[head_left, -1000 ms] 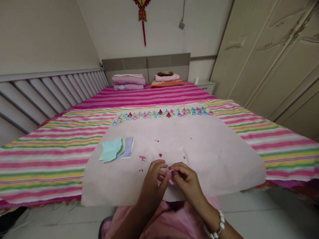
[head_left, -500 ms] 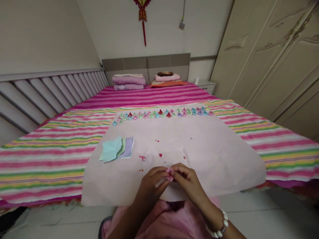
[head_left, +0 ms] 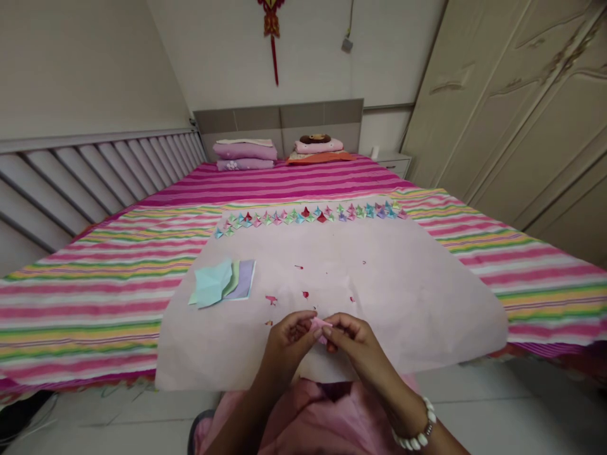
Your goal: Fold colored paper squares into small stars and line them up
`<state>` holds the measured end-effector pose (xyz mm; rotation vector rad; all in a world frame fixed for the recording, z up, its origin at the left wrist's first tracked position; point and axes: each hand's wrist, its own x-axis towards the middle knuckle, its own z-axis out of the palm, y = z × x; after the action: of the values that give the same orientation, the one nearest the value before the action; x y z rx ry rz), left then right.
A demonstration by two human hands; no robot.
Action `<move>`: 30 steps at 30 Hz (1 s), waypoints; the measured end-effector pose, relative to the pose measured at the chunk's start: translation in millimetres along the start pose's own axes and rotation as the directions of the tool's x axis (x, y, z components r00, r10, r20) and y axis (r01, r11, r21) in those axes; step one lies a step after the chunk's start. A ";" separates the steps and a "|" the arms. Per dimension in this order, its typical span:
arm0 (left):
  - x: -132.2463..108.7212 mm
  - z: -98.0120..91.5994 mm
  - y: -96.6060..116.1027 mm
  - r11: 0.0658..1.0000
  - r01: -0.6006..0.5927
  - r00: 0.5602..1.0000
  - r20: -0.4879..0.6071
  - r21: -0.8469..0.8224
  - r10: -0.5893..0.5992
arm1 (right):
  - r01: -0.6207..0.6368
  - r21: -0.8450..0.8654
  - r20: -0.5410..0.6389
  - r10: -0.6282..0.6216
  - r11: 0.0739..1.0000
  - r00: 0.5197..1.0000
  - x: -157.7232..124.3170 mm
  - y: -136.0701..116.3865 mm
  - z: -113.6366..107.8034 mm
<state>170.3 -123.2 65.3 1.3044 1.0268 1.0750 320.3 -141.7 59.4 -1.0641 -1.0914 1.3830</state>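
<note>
A small folded pink paper [head_left: 321, 323] is held above the near part of a large pale sheet [head_left: 403, 297]. My left hand [head_left: 290, 338] pinches its left side between thumb and curled fingers. My right hand [head_left: 351, 333], with a white bead bracelet at the wrist, grips the right side the same way. The fingers cover part of the paper, so its exact fold is hard to make out. To the left lies a stack of square paper sheets [head_left: 220, 283] in light blue, green and purple.
Along the sheet's far edge runs a row of small folded paper pieces [head_left: 284, 218] in many colours. Several small red marks [head_left: 305, 294] dot the sheet's middle. Beneath is a striped bedspread [head_left: 95, 284]. Folded bedding [head_left: 245, 155] sits by the headboard; a wardrobe [head_left: 512, 114] stands right.
My left fingers have curled in and my left thumb has moved up onto the pink paper. The paper has turned and looks flatter. The other things lie where they were.
</note>
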 end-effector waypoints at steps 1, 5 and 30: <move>0.4 0.2 0.7 1.000 0.017 1.000 0.020 -0.025 -0.016 | -0.004 -0.003 -0.001 0.004 1.000 1.000 -0.2 -0.7 0.6; 0.3 1.4 4.3 0.998 0.038 0.999 -0.006 -0.050 -0.038 | -0.035 0.001 0.011 0.035 0.999 0.999 -1.8 -2.0 3.8; 0.2 1.5 1.6 0.986 0.099 0.995 -0.002 -0.133 -0.100 | -0.063 0.051 0.067 0.060 0.997 0.996 -6.1 9.6 9.1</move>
<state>171.8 -123.3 67.0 1.1308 0.9993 1.0555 310.0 -148.9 52.1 -1.0279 -1.0707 1.4966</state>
